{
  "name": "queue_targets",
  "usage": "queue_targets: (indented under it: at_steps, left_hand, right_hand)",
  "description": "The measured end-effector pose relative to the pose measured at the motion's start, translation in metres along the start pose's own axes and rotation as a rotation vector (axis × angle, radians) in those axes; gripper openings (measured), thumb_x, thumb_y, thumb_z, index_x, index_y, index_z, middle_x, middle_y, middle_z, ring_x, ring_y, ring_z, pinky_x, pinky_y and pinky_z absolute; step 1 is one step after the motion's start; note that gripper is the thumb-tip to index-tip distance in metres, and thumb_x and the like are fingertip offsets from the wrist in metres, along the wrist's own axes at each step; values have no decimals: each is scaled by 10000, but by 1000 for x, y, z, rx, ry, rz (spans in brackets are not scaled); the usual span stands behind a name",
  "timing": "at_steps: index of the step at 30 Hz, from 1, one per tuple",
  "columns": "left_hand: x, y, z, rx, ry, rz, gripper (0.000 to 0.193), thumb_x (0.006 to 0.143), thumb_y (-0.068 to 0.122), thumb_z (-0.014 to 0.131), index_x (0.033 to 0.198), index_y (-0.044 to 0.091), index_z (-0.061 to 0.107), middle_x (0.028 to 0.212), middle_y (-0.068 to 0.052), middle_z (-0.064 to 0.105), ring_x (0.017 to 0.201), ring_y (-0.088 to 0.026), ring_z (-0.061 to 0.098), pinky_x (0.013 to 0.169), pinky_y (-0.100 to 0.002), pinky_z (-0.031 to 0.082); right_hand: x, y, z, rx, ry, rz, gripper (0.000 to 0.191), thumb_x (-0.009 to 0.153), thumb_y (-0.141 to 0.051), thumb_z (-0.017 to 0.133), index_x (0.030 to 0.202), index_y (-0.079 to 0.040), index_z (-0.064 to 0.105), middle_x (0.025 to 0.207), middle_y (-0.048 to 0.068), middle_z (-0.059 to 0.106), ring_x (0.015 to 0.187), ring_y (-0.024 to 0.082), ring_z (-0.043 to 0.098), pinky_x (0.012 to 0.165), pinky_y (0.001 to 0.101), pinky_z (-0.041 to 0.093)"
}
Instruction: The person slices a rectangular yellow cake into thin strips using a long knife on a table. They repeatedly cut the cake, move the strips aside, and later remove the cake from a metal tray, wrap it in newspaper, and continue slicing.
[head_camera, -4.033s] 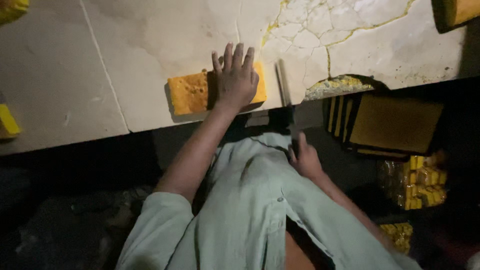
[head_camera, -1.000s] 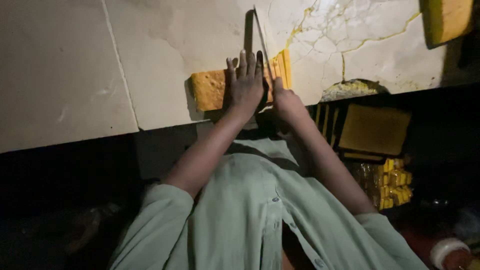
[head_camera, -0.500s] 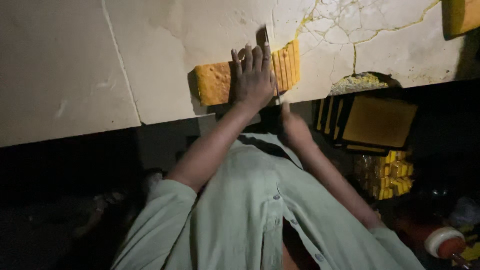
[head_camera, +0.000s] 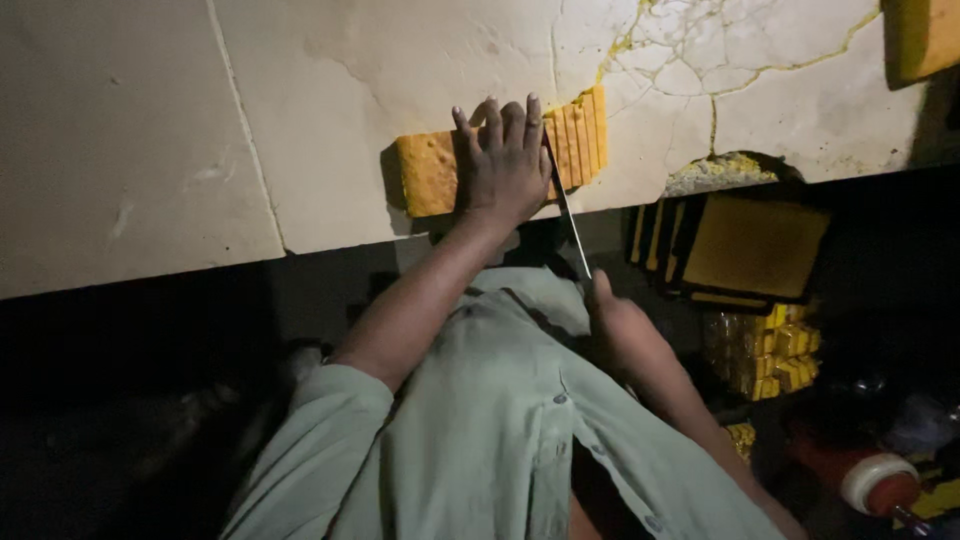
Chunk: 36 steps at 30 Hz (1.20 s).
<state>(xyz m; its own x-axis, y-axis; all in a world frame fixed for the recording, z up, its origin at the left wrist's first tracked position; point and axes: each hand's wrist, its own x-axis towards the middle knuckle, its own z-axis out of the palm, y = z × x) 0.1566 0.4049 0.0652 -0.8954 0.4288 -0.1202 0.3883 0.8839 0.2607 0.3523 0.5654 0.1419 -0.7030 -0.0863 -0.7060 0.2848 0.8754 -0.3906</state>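
One yellow block lies at the slab's near edge under my flat, open left hand; right hand grips the knife — it looks soft, crumbly; best pinned from above.

My counter is a pale stone slab, lit from above and bright against the dark around it. A thin seam runs down its left part. Toward the upper right the stone is cracked into a web of lines stained yellow, and a chipped hollow at the front edge holds yellow crumbs. Below the edge everything falls into shadow. To my right stand dark trays on edge, yellowish inside, and under them a heap of small yellow packets. The floor at lower left is too dark to read.
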Motion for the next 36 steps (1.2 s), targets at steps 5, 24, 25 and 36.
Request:
queue_targets:
  at_steps: [5, 24, 25, 36]
  left_hand:
    - [4, -7, 20, -21, 6, 9, 722, 1038, 384, 436, 1624, 13, 240, 1571, -231, 392, 1508, -438, 259, 1204, -764, 10]
    - [-3, -15, -1, -12, -50, 7, 732, 1019, 382, 482, 1600, -11, 274, 1553, -232, 394, 1504, -432, 263, 1184, -787, 58]
    - [-4, -16, 3, -19, -28, 18, 734, 1021, 383, 478, 1606, -8, 270, 1577, -234, 376, 1514, -425, 254, 1200, -768, 56]
    - [-5, -24, 3, -50, -33, 0, 723, 1028, 400, 422, 1598, 13, 205, 1578, -262, 327, 1510, -483, 175, 1146, -781, -32]
  right_hand:
    - [97, 14, 22, -84, 230, -96, 824, 803, -1, 662, 1514, 88, 257, 973, 333, 671, 913, 512, 644, 764, 538, 527]
    - [82, 22, 43, -83, 223, -175, 761, 834, 36, 546, 1508, 123, 203, 928, 347, 653, 836, 513, 642, 718, 547, 524]
    - [100, 16, 38, -82, 299, -208, 777, 813, 3, 592, 1477, 145, 212, 933, 343, 663, 845, 526, 640, 719, 561, 519]
    - [48, -91, -56, 263, 145, -59, 543, 1031, -233, 485, 1493, 5, 325, 1030, 269, 711, 869, 455, 701, 762, 477, 564]
